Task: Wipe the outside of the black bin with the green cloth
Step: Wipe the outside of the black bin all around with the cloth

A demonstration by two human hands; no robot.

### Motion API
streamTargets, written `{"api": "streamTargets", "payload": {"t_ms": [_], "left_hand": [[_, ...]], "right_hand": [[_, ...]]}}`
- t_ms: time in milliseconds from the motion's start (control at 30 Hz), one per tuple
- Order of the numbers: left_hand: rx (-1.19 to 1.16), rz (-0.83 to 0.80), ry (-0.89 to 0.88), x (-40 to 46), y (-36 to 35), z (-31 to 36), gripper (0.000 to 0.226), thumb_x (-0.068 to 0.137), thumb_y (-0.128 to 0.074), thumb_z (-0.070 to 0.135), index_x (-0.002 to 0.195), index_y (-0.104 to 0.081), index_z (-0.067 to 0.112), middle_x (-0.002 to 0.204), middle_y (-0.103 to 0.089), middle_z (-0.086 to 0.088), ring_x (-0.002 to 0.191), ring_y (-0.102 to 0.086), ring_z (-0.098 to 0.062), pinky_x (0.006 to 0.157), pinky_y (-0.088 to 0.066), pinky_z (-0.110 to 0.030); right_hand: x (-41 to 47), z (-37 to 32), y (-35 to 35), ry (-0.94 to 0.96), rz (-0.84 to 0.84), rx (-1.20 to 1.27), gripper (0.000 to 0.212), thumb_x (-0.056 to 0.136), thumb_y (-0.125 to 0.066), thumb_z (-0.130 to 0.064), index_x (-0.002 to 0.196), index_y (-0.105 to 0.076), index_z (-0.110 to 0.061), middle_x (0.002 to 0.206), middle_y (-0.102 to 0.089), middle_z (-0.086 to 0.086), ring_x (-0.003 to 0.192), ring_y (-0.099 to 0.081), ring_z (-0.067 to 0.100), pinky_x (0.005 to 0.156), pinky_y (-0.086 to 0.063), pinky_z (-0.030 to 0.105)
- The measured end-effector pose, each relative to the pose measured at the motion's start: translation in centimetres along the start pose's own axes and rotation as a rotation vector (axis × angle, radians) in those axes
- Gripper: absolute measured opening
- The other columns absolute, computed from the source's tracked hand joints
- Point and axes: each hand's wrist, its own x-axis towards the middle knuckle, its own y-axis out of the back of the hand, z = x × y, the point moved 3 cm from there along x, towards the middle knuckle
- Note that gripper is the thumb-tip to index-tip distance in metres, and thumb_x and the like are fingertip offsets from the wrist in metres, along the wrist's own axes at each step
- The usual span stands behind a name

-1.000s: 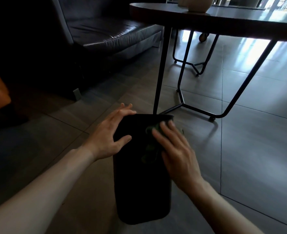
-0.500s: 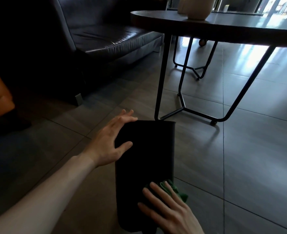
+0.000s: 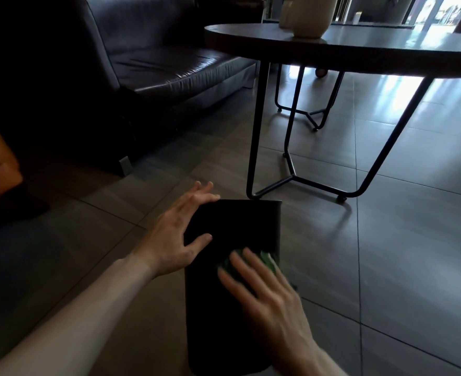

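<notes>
No writing shows on the black bin [image 3: 232, 308], which lies on the tiled floor [image 3: 400, 267] by the table leg [image 3: 256, 131]. The left hand [image 3: 175, 237] braces its left side, fingers spread, grip released. The right hand [image 3: 267, 297], blurred, presses the green cloth [image 3: 264, 259] flat against the bin's right side, fingers extended.

A lounge or lobby: black leather sofa [image 3: 169, 66], round metal-legged table [image 3: 359, 50], tiled floor [image 3: 413, 240]
</notes>
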Motion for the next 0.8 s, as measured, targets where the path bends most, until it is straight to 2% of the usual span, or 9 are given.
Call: {"api": "streamTargets", "payload": {"t_ms": [100,167,267,367,433,500,600,733,800], "left_hand": [[0.013,-0.001,0.0,-0.2,0.0,-0.1,0.07,0.088,-0.075,0.022,0.147,-0.041,0.039,0.165,-0.025,0.026,0.157,-0.012,0.0,0.126,-0.027,-0.042],[0.021,-0.004,-0.013,-0.4,-0.1,0.1,0.071,0.088,-0.075,0.022,0.148,-0.04,0.038,0.165,-0.026,0.024,0.157,-0.012,0.0,0.125,-0.028,-0.043],[0.046,0.015,-0.047,-0.8,-0.3,0.5,0.071,0.086,-0.074,0.025,0.148,-0.041,0.034,0.164,-0.03,0.019,0.157,-0.016,-0.002,0.125,-0.03,-0.041],[0.057,0.033,-0.067,-1.1,-0.4,0.7,0.07,0.085,-0.073,0.029,0.147,-0.041,0.034,0.163,-0.032,0.019,0.156,-0.02,-0.003,0.124,-0.031,-0.04],[0.067,0.044,-0.073,-1.3,-0.3,0.7,0.069,0.085,-0.073,0.042,0.146,-0.041,0.036,0.162,-0.032,0.022,0.155,-0.022,-0.002,0.122,-0.033,-0.04],[0.089,0.065,-0.066,-1.4,-0.2,0.6,0.071,0.083,-0.072,0.057,0.143,-0.041,0.039,0.161,-0.032,0.024,0.154,-0.023,-0.001,0.119,-0.035,-0.038],[0.119,0.109,-0.05,-1.7,0.0,0.3,0.073,0.077,-0.073,0.067,0.136,-0.042,0.036,0.16,-0.036,0.022,0.153,-0.029,-0.002,0.116,-0.039,-0.035],[0.153,0.077,-0.079,-2.2,0.8,-0.4,0.072,0.076,-0.076,0.063,0.131,-0.043,0.03,0.163,-0.033,0.018,0.153,-0.032,-0.006,0.116,-0.041,-0.037],[0.176,0.026,-0.118,-2.3,1.3,-0.5,0.072,0.077,-0.076,0.062,0.131,-0.044,0.026,0.166,-0.029,0.014,0.153,-0.033,-0.008,0.114,-0.042,-0.035]], "right_hand": [[-4.0,-1.5,-0.8,0.143,-0.063,-0.074,0.036,0.105,-0.045,-0.027,0.129,-0.071,-0.033,0.14,-0.065,0.001,0.131,-0.06,0.025,0.091,-0.06,0.046],[-5.3,-1.9,-0.5,0.139,-0.111,-0.082,0.039,0.109,-0.037,-0.032,0.128,-0.07,-0.039,0.138,-0.067,-0.005,0.13,-0.061,0.02,0.089,-0.061,0.041],[-4.7,-0.6,1.6,-0.045,0.015,0.057,0.035,0.1,-0.054,-0.031,0.131,-0.068,-0.04,0.141,-0.064,-0.008,0.133,-0.058,0.015,0.095,-0.057,0.035],[-2.3,3.7,4.5,-0.34,0.226,0.2,0.063,0.073,-0.077,0.01,0.127,-0.072,-0.023,0.137,-0.066,0.004,0.127,-0.063,0.025,0.1,-0.055,0.045],[-0.2,7.4,6.7,-0.509,0.295,0.286,0.074,0.066,-0.077,0.02,0.128,-0.069,-0.019,0.129,-0.068,0.005,0.117,-0.066,0.029,0.098,-0.055,0.05],[1.6,10.7,8.6,-0.583,0.315,0.322,0.075,0.07,-0.074,0.018,0.133,-0.064,-0.021,0.121,-0.064,0.0,0.106,-0.065,0.026,0.092,-0.055,0.045],[3.4,14.2,9.3,-0.558,0.163,0.386,0.077,0.08,-0.07,0.012,0.142,-0.053,-0.03,0.12,-0.054,-0.007,0.105,-0.058,0.019,0.091,-0.057,0.044],[5.3,15.1,7.5,-0.358,-0.18,0.372,0.082,0.086,-0.067,0.004,0.15,-0.043,-0.04,0.149,-0.046,-0.01,0.137,-0.045,0.019,0.111,-0.047,0.053],[6.0,14.6,6.3,-0.259,-0.304,0.282,0.086,0.089,-0.067,-0.002,0.152,-0.034,-0.051,0.158,-0.038,-0.014,0.141,-0.039,0.019,0.112,-0.044,0.053]]}}
